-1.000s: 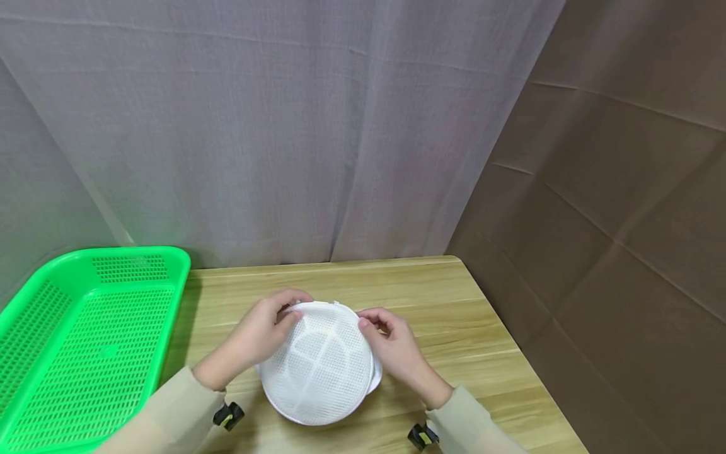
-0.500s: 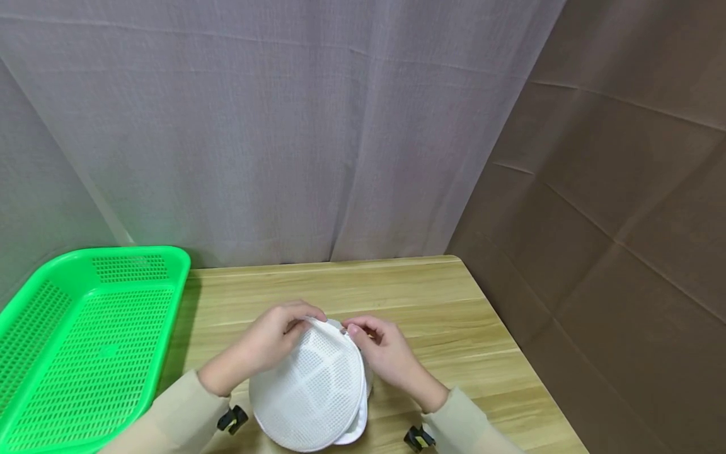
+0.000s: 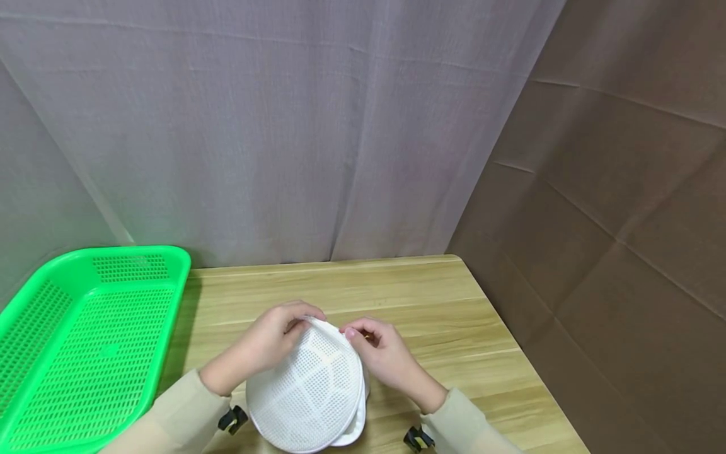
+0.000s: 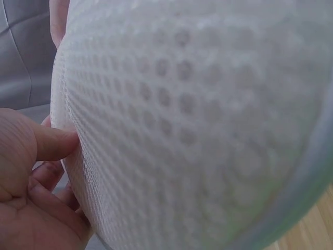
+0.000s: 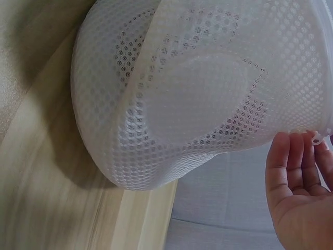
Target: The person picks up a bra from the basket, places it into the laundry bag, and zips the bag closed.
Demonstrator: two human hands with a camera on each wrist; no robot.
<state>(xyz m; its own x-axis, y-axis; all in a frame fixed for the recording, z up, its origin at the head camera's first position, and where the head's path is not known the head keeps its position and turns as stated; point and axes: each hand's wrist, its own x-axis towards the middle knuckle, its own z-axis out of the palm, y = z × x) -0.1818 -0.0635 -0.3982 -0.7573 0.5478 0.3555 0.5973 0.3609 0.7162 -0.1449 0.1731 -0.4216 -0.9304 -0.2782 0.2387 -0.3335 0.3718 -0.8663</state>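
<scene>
A round white mesh laundry bag [image 3: 309, 394] is tilted over the near part of the table. My left hand [image 3: 276, 337] pinches its upper left rim, thumb on the mesh face and fingers behind, as the left wrist view also shows. At the upper right rim, my right hand [image 3: 386, 356] pinches the zipped edge with thumb and fingertips. In the right wrist view a small white zipper pull [image 5: 316, 139] shows at those fingertips. Through the mesh [image 5: 192, 99] an oval, denser white patch is seen. The bag's lower edge runs close to the bottom of the head view.
A green plastic basket [image 3: 183, 277] with a slotted floor stands at the left of the wood-grain table [image 3: 431, 296]. A grey curtain [image 3: 272, 126] hangs behind the table. A brown cloth wall [image 3: 618, 208] rises along the right side.
Over the second, the bag has come down nearer to me and tilted, its rim turned. My right hand has shifted left along the rim, closer to my left hand. Little differs in the last half second.
</scene>
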